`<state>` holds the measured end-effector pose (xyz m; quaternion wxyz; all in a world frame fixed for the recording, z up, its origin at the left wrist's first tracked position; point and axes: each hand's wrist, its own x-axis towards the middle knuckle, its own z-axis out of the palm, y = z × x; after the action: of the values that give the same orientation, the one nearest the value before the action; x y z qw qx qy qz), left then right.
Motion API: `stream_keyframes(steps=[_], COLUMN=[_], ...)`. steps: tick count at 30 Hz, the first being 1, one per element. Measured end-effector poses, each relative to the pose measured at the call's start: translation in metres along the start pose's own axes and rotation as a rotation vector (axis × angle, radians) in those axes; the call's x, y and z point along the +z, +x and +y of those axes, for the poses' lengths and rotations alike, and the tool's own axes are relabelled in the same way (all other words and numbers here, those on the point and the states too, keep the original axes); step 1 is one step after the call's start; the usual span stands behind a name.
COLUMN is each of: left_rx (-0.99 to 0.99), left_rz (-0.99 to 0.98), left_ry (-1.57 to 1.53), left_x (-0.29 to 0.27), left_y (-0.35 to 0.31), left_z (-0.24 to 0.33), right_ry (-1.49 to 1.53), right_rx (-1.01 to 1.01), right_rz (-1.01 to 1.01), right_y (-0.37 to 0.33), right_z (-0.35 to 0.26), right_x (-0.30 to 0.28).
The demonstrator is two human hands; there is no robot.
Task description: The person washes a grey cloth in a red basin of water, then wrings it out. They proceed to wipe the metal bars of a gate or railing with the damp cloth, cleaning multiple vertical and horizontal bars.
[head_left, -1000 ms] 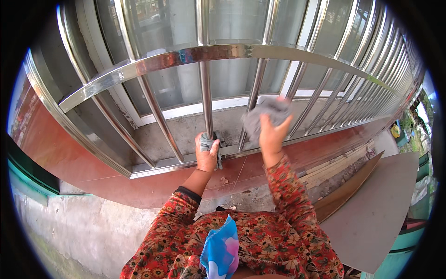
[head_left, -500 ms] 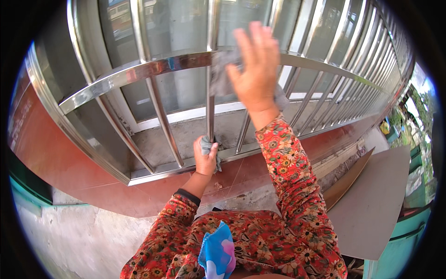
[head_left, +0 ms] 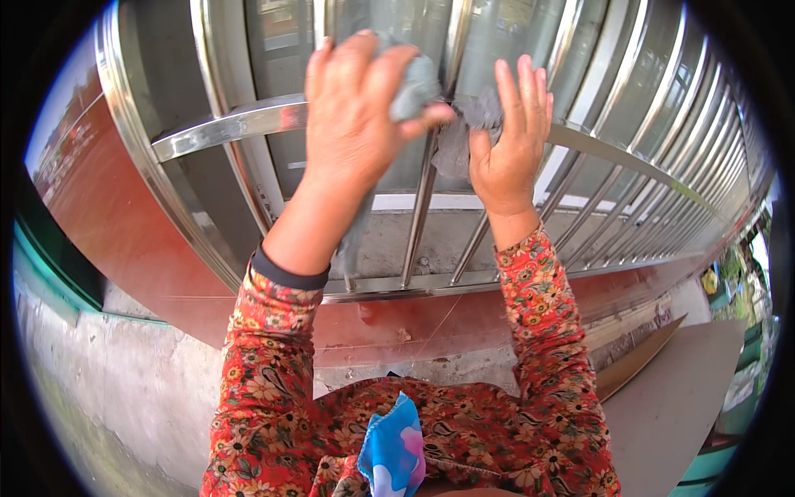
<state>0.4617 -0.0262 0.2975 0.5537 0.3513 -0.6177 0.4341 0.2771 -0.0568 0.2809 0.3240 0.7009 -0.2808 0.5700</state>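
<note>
My left hand is raised in front of the metal rail. A grey-green cloth is bunched between its thumb and fingers, and part hangs below the wrist. Beside it, my right hand lies along the rail with its fingers stretched upward. Its palm and thumb hold a darker grey cloth against the rail, just right of an upright bar. The two cloths nearly meet. My hands hide part of the rail.
More shiny upright bars run off to the right, with window glass behind. Below is a reddish-brown tiled ledge. A grey board and a curved brown sheet lean at lower right. Concrete ground lies left.
My left hand has risen from the foot of an upright bar to the rail, carrying its cloth. My right hand sits lower with its cloth. The view has shifted left.
</note>
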Motion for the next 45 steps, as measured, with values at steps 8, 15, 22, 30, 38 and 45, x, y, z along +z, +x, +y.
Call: stream_keyframes(steps=[8, 15, 22, 30, 38, 45], left_rx=[-0.026, -0.024, 0.137, 0.081, 0.054, -0.202], left_rz=[-0.023, 0.149, -0.107, -0.055, 0.036, 0.172], left_ry=[0.124, -0.004, -0.227, -0.123, -0.116, 0.305], left_x=[-0.016, -0.006, 0.045, -0.002, -0.031, -0.081], left_y=[-0.039, -0.038, -0.017, -0.02, -0.034, -0.058], left_z=[-0.028, -0.027, 0.057, -0.001, -0.039, -0.114], right_ry=[0.057, 0.195, 0.02, 0.095, 0.135, 0.139], right_rx=[-0.112, -0.245, -0.024, -0.123, -0.169, -0.236], right_rz=[-0.016, -0.049, 0.048, -0.118, -0.114, -0.177], right_y=[0.022, 0.033, 0.01, 0.017, 0.033, 0.027], right_z=[-0.063, -0.058, 0.039, -0.023, -0.077, -0.09], right_x=[0.035, 0.032, -0.018, 0.004, 0.031, 0.039])
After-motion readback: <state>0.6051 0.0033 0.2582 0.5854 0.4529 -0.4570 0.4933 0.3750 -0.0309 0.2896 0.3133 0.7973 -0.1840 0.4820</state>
